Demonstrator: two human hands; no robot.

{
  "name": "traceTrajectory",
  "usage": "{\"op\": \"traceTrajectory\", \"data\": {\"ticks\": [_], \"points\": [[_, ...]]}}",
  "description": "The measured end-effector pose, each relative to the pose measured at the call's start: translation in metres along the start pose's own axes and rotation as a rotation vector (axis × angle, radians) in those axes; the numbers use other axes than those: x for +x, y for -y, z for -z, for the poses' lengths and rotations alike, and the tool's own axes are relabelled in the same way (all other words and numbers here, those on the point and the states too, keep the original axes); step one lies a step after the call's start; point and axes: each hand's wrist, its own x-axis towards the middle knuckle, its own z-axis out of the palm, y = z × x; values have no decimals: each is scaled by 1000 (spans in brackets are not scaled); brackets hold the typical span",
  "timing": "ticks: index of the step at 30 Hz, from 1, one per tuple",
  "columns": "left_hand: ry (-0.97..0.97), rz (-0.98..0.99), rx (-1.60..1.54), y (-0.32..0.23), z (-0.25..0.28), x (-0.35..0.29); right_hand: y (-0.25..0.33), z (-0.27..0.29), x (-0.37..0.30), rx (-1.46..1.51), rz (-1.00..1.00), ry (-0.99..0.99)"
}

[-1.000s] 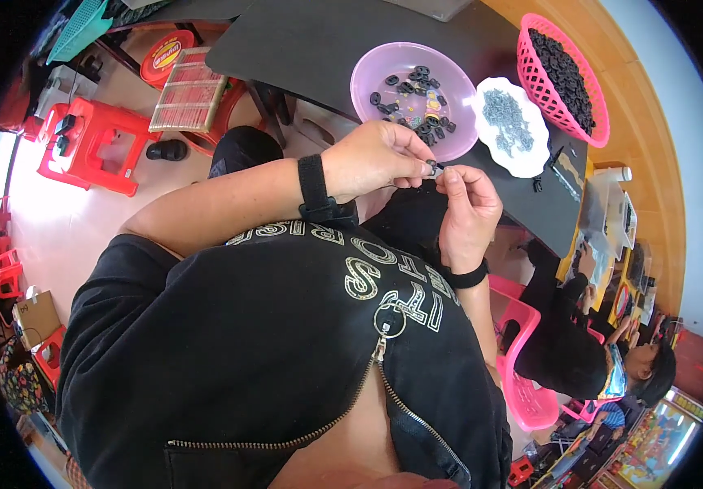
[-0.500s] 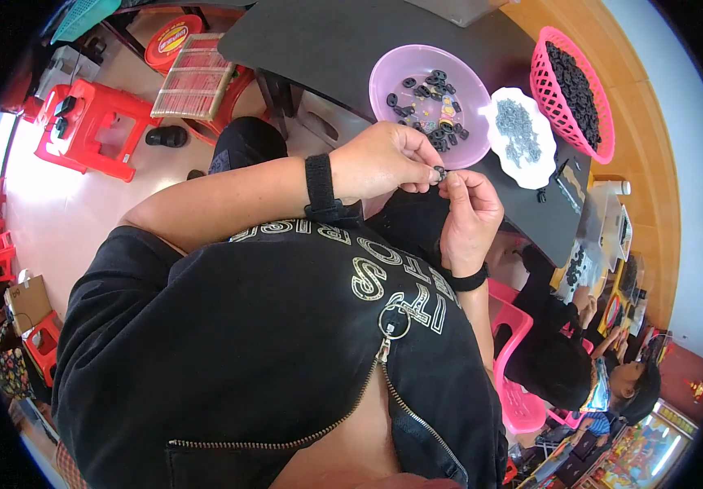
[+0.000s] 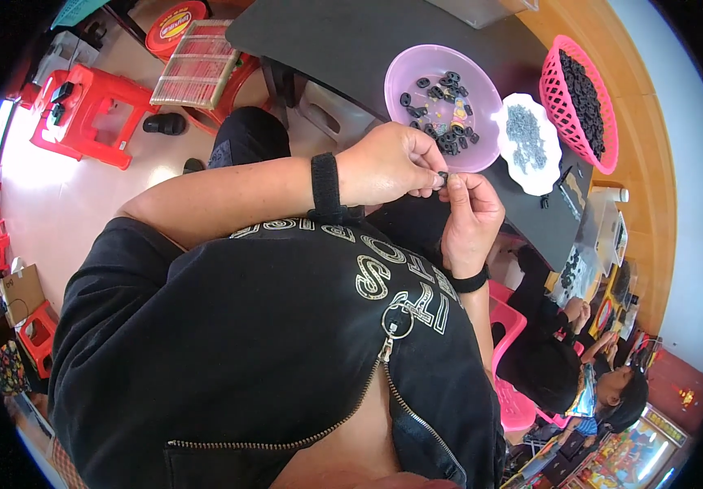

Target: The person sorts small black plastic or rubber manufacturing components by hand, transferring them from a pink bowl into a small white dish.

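Note:
Between the fingertips of both hands is a small black part [image 3: 443, 175], mostly covered by the fingers. My left hand [image 3: 396, 167] pinches it from the left, and my right hand [image 3: 472, 213] pinches it from the right. Both are just in front of the table edge. Beyond them a pale purple bowl [image 3: 396, 73] holds several black oval parts. A white scalloped dish [image 3: 540, 181] to its right carries a heap of small clear or grey pieces. Farther right, a pink mesh basket [image 3: 553, 90] is full of black parts.
The dark table [image 3: 311, 37] runs along the far side. A thin tool-like strip [image 3: 568, 200] lies near its right end. Red stools [image 3: 95, 114] stand at the left, with a woven rack [image 3: 197, 65] behind. Seated co-workers [image 3: 547, 367] and a pink chair [image 3: 510, 326] are at the right.
The view has shifted slightly, so the bowl, dish and basket appear a little to the right and lower. Both hands keep their pinch, and the black part is now more covered.

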Motion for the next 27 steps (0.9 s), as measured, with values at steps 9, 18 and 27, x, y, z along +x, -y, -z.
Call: {"op": "traceTrajectory", "data": {"ticks": [9,18,27], "points": [[-12,7,3,0,3,-4,1,-7,2,-46,-4,10],[-81,-48,-68,4,18,-2,15,2,27,-363,93,30],[-126,-26,-185,0,26,-9,21,8,91,-1126,239,301]]}}
